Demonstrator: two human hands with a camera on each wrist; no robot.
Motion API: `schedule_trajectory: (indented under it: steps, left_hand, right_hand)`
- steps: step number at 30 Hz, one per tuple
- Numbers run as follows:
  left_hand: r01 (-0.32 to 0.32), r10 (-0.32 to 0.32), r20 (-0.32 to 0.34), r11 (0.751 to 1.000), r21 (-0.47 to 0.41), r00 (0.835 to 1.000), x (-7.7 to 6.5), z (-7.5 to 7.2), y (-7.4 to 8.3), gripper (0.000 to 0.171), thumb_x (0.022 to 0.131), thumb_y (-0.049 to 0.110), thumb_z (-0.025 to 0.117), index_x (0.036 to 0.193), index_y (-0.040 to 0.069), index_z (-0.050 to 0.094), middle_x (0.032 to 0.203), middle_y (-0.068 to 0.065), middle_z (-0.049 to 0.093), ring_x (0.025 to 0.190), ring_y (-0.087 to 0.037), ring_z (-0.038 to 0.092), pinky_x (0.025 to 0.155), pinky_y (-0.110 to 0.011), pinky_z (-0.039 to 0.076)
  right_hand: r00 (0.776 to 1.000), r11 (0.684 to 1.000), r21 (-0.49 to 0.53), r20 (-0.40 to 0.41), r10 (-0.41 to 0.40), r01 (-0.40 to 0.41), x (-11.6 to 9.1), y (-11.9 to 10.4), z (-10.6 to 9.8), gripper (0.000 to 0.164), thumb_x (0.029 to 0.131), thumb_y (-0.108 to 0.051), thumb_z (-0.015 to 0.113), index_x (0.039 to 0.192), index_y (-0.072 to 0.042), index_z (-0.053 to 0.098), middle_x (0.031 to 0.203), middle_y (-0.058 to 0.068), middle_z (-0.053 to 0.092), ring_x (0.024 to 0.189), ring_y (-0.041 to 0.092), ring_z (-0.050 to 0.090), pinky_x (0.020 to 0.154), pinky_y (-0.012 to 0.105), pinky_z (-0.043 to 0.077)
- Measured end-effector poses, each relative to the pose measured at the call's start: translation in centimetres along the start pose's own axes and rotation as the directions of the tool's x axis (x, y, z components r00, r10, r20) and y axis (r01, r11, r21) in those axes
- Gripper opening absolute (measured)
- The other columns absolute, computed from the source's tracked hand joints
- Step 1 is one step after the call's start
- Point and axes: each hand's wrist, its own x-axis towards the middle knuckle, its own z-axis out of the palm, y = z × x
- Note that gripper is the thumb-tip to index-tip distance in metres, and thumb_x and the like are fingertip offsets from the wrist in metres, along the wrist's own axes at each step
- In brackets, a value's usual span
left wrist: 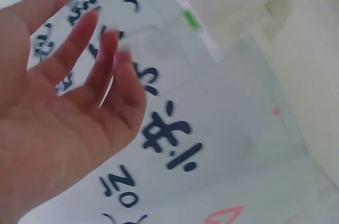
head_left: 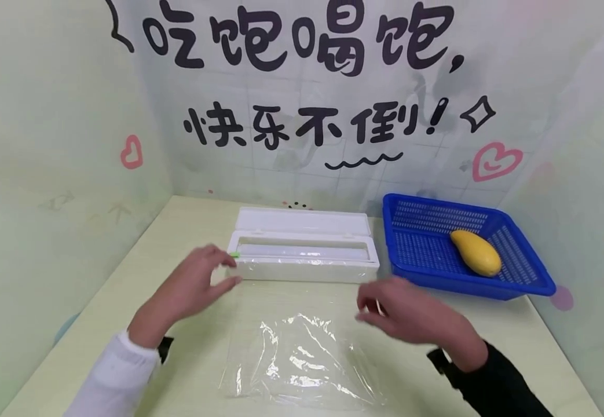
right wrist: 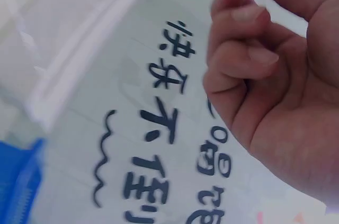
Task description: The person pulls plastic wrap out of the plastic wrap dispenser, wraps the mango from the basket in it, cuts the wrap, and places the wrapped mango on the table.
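Observation:
A white cling film dispenser (head_left: 302, 272) lies at the back middle of the table, its lid (head_left: 303, 222) raised and a roll (head_left: 302, 251) inside. From its front, a wrinkled sheet of clear cling film (head_left: 302, 365) spreads over the table. Beside the left end, near a green slider (head_left: 234, 255), is my left hand (head_left: 197, 284), its fingers loosely bent around nothing. In the left wrist view that slider (left wrist: 190, 20) sits apart from the fingertips. My right hand (head_left: 411, 310) hovers right of the film, fingers loosely curled; the right wrist view shows nothing in it.
A blue plastic basket (head_left: 528, 255) stands at the back right with a yellow mango (head_left: 476, 253) in it. Printed walls enclose the pale table (head_left: 176, 370) at the back (head_left: 281, 185) and on both sides.

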Motion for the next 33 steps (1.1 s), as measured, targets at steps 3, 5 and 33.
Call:
schedule_trajectory:
  steps: [3, 5, 33]
  left_hand:
    - [0.018, -0.016, -0.114, 1.0, 0.014, 0.993, 2.6, 0.1, -2.1, 0.039, 0.086, 0.032, 0.08, 0.114, 0.008, 0.07, 0.13, -0.017, 0.056, 0.121, -0.043, 0.046, 0.096, -0.057, 0.045]
    - [0.033, -0.034, -0.108, 0.999, -0.009, 0.994, 3.9, 0.4, -3.2, 0.044, 0.084, 0.034, 0.082, 0.118, 0.009, 0.069, 0.142, -0.021, 0.047, 0.131, -0.05, 0.036, 0.101, -0.064, 0.039]
    - [0.143, -0.155, -0.049, 0.971, -0.194, 0.987, 5.8, 1.5, -6.0, 0.059, 0.098, 0.047, 0.062, 0.138, 0.004, 0.052, 0.153, -0.024, 0.036, 0.139, -0.05, 0.031, 0.109, -0.066, 0.033]
  right_hand:
    - [0.987, 0.995, -0.052, -0.133, -0.091, 0.084, 3.9, -0.9, -2.2, 0.007, 0.098, -0.021, 0.067, 0.091, -0.018, 0.068, 0.075, -0.013, 0.06, 0.064, 0.001, 0.052, 0.058, 0.02, 0.048]
    - [0.974, 0.991, -0.062, -0.187, -0.127, 0.117, 6.8, -1.4, -2.9, 0.007, 0.097, -0.019, 0.067, 0.091, -0.016, 0.07, 0.076, -0.01, 0.061, 0.065, 0.005, 0.054, 0.06, 0.022, 0.048]
    - [0.679, 0.694, 0.003, -0.205, 0.705, -0.72, 2.3, 19.3, -14.0, 0.063, 0.101, -0.036, 0.057, 0.138, 0.013, 0.043, 0.133, 0.036, 0.049, 0.121, 0.05, 0.049, 0.103, 0.062, 0.042]
